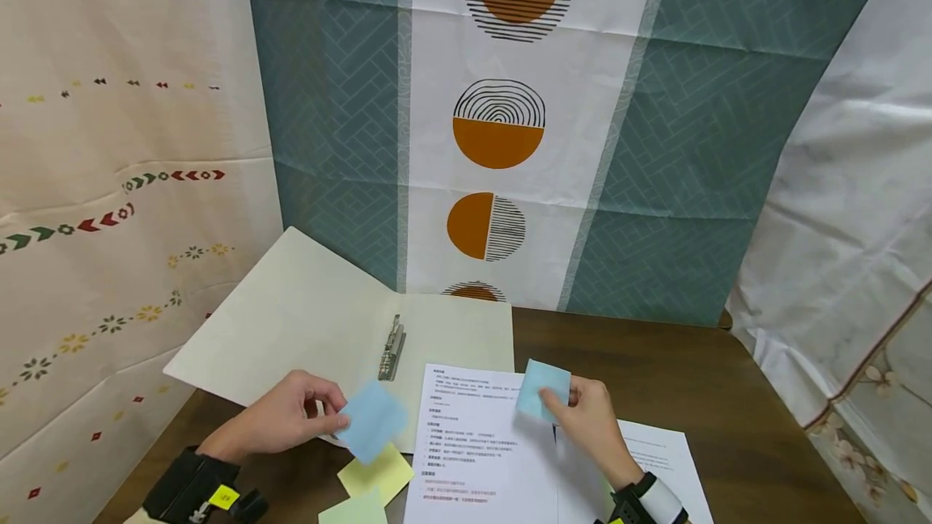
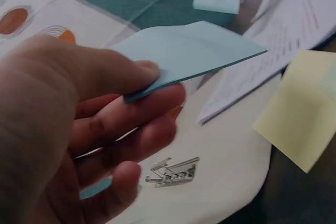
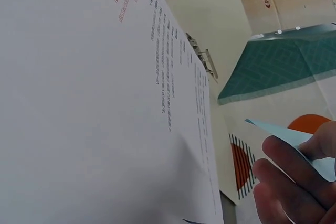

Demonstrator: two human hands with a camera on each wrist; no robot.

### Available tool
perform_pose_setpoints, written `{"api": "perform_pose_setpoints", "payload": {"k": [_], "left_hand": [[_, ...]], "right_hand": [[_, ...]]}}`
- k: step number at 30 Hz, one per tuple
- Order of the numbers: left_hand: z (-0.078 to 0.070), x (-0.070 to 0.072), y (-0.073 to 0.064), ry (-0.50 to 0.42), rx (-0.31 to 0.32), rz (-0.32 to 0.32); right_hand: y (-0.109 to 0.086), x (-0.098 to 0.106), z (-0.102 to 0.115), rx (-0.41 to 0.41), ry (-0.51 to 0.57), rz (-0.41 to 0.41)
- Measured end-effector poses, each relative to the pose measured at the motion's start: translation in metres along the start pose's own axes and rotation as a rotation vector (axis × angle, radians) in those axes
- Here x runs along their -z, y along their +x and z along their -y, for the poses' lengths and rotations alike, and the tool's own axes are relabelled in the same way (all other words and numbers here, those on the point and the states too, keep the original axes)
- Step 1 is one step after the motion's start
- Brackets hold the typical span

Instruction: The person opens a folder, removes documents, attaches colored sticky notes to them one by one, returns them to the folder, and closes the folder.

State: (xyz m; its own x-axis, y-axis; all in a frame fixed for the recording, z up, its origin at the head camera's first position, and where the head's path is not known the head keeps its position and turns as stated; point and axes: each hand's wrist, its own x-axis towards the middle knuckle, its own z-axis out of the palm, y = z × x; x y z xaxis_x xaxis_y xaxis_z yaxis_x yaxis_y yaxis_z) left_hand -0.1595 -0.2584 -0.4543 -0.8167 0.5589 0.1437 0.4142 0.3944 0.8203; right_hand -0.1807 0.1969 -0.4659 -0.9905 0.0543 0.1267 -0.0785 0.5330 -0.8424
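Left hand (image 1: pixel 297 412): curled, pinching square pale-blue paper note (image 1: pixel 376 423).
Right hand (image 1: pixel 588 420): curled, pinching matching paper note (image 1: pixel 540 383), at three o'clock from first.

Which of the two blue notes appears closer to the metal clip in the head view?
The note in the left hand: it appears just below the metal clip, whereas the other note, in the right hand, appears farther away.
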Motion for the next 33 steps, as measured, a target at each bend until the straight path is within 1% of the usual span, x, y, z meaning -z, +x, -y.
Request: {"api": "perform_pose_setpoints", "payload": {"k": [4, 6, 7, 9, 11, 12, 14, 16, 19, 22, 24, 27, 30, 33], "left_hand": [[0.005, -0.004, 0.000, -0.071, 0.028, 0.199], [0.008, -0.008, 0.000, -0.100, 0.048, 0.287], [0.009, -0.010, 0.000, -0.107, 0.059, 0.321], [0.011, -0.014, -0.001, -0.119, 0.084, 0.373], [0.011, -0.019, -0.001, -0.112, 0.118, 0.399], [0.011, -0.021, -0.001, -0.090, 0.133, 0.403], [0.009, -0.027, -0.001, -0.011, 0.166, 0.391], [0.006, -0.032, -0.001, 0.096, 0.187, 0.361], [0.003, -0.037, 0.000, 0.279, 0.189, 0.312], [0.001, -0.039, 0.000, 0.409, 0.173, 0.274], [0.000, -0.040, 0.000, 0.453, 0.170, 0.260], [0.001, -0.042, -0.002, 0.465, 0.171, 0.233], [0.001, -0.045, -0.002, 0.463, 0.147, 0.184], [0.000, -0.049, 0.000, 0.476, 0.106, 0.124]], "right_hand": [[-0.001, -0.002, -0.001, 0.008, 0.003, 0.000], [-0.002, -0.003, -0.001, 0.005, 0.003, 0.000], [-0.002, -0.003, -0.001, 0.005, 0.002, 0.000], [-0.002, -0.004, 0.000, 0.008, -0.004, 0.002], [-0.003, -0.004, 0.000, -0.001, -0.010, 0.001], [-0.003, -0.004, 0.000, -0.003, -0.011, 0.001], [-0.003, -0.004, -0.001, -0.005, -0.015, 0.004], [-0.004, -0.004, -0.001, -0.013, -0.013, 0.006], [-0.003, -0.003, -0.002, -0.012, -0.016, 0.008], [-0.003, -0.003, -0.002, -0.012, -0.014, 0.006], [-0.004, -0.002, -0.002, -0.010, -0.014, 0.004], [-0.004, -0.001, -0.002, 0.007, -0.018, 0.004], [-0.005, 0.000, -0.001, 0.017, -0.029, 0.003], [-0.006, 0.003, 0.002, 0.037, -0.059, 0.000]]}}
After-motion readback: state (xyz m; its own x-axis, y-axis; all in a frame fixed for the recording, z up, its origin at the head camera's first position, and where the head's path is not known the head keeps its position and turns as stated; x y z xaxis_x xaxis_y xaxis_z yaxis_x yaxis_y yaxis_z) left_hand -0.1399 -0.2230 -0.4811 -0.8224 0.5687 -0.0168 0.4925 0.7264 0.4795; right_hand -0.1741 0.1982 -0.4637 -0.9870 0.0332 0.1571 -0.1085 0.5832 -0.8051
